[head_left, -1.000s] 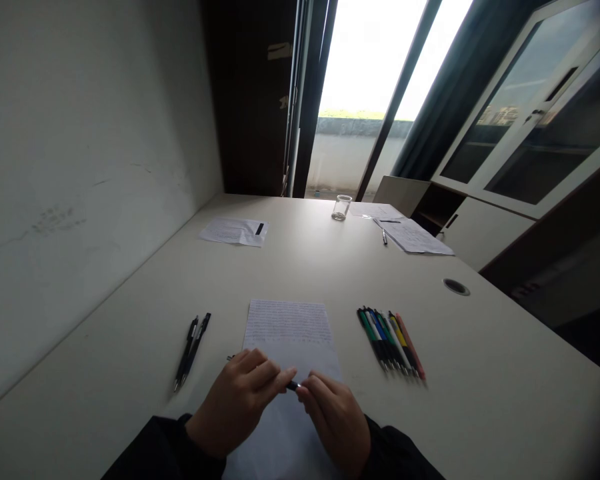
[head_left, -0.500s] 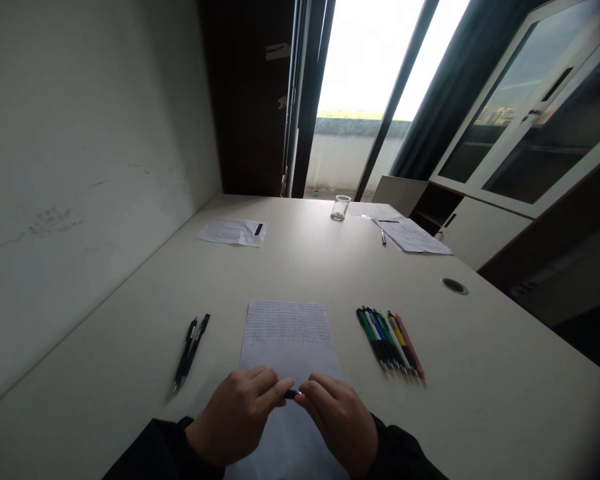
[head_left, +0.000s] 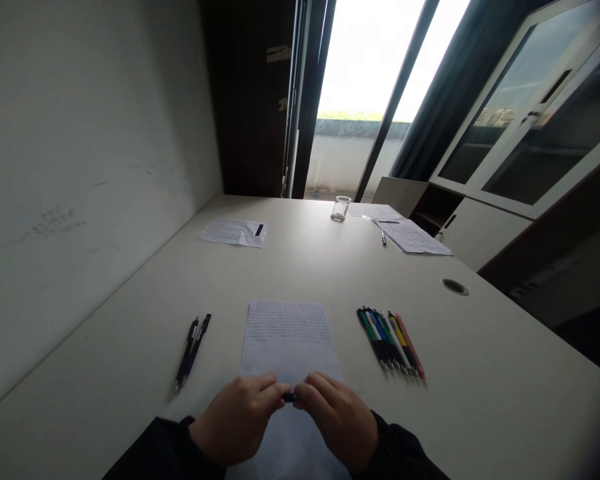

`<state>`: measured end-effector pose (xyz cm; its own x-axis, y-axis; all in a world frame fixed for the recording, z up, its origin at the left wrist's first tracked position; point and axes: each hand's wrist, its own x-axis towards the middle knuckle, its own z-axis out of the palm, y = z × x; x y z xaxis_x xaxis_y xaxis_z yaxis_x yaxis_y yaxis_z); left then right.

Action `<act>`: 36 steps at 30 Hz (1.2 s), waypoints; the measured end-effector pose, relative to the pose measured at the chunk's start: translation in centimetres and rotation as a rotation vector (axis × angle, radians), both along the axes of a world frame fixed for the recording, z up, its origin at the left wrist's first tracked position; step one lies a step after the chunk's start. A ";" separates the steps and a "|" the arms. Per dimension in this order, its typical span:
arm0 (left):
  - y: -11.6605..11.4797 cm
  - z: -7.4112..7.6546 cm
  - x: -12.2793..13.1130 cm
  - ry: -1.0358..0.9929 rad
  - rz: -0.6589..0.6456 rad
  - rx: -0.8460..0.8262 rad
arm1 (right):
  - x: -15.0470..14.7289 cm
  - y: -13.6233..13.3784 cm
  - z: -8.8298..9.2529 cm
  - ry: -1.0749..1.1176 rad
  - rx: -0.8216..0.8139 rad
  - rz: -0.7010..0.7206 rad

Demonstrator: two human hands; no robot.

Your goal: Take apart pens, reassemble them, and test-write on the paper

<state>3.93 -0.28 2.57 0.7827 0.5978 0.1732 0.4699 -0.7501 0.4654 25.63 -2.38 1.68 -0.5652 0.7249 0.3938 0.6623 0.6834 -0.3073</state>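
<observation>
My left hand (head_left: pixel 243 417) and my right hand (head_left: pixel 337 417) meet over a sheet of paper (head_left: pixel 290 357) with lines of handwriting on its upper part. Both are closed, fingertips pinching opposite ends of a black pen (head_left: pixel 289 397). Only a short dark stretch of it shows between them; the fingers hide the rest. Two black pens (head_left: pixel 192 353) lie side by side left of the paper. To its right is a row of several pens (head_left: pixel 390 343) with green, blue, white, yellow and red barrels, their tips toward me.
A glass jar (head_left: pixel 341 209) stands at the table's far edge. Behind the row lie stacked papers (head_left: pixel 413 235) with a pen (head_left: pixel 383 237) beside them. Another sheet (head_left: pixel 233 233) is at the far left. A round cable hole (head_left: pixel 455 287) is at the right, and a wall (head_left: pixel 80 200) borders the left.
Both hands have sunk slightly, and the left one has shifted a little. A shiny bit by the right fingertips no longer shows; the dark piece between the hands looks more level.
</observation>
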 end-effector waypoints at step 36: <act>0.3 0.3 0.2 0.106 0.049 0.029 | -0.1 0.4 -0.6 0.202 -0.031 -0.036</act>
<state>4.09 -0.02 2.89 0.7675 0.6317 0.1086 0.5519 -0.7375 0.3892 25.48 -2.02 1.09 -0.4502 0.7568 0.4738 0.6090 0.6483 -0.4569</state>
